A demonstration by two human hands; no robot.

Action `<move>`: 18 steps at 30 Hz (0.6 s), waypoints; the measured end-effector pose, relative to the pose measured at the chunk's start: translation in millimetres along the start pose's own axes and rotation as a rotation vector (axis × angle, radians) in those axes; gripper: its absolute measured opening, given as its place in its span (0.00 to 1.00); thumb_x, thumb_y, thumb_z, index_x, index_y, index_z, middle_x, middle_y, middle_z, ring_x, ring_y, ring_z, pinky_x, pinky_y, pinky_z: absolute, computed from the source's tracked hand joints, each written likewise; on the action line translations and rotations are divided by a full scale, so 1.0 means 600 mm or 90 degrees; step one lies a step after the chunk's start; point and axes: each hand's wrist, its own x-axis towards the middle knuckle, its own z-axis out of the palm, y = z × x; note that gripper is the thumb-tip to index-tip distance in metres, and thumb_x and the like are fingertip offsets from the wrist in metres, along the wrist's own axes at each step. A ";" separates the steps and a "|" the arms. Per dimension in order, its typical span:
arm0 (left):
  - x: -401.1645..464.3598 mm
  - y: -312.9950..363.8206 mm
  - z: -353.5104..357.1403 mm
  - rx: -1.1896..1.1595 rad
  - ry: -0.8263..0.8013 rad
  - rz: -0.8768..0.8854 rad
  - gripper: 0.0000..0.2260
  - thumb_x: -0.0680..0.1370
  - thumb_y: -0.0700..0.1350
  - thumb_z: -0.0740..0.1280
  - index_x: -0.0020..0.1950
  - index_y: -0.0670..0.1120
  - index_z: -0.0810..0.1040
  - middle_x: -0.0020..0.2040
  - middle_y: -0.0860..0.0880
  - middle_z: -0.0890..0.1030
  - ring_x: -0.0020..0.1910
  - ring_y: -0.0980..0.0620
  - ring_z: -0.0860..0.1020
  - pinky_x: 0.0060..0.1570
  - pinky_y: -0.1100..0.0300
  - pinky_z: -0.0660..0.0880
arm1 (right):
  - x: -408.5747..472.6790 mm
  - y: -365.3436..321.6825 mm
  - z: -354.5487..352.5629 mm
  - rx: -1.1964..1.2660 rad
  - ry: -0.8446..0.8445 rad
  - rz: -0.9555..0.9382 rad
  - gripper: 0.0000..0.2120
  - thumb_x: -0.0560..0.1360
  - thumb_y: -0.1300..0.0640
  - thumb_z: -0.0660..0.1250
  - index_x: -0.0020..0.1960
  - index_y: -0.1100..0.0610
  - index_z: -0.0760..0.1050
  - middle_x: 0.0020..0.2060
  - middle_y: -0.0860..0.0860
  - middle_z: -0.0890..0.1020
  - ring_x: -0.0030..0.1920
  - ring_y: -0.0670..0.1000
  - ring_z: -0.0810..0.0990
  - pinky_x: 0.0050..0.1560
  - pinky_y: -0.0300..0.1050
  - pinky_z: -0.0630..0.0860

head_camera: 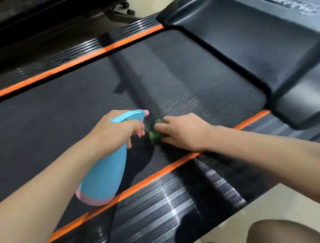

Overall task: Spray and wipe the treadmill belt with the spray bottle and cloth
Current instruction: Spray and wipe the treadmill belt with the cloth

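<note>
My left hand [116,130] grips the neck of a light blue spray bottle [106,175] with a pink base and pink nozzle tip, its nozzle pointing right over the black textured treadmill belt [180,77]. My right hand [183,133] lies on a small green cloth [155,135] on the belt, just right of the nozzle. Most of the cloth is hidden under my fingers. A wet, shinier patch shows on the belt beyond my hands.
Orange stripes [85,58] border the belt on both sides, with ribbed black side rails [162,213] outside them. The black motor cover [245,43] rises at the right. A second machine stands at top left. My knee [286,234] is at bottom right.
</note>
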 end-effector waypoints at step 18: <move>0.014 0.011 0.017 -0.016 -0.007 0.011 0.10 0.65 0.49 0.64 0.37 0.56 0.86 0.49 0.58 0.88 0.28 0.51 0.77 0.41 0.58 0.72 | -0.070 0.103 -0.017 0.034 -0.011 0.057 0.14 0.79 0.41 0.57 0.63 0.43 0.67 0.57 0.47 0.75 0.59 0.53 0.78 0.47 0.52 0.77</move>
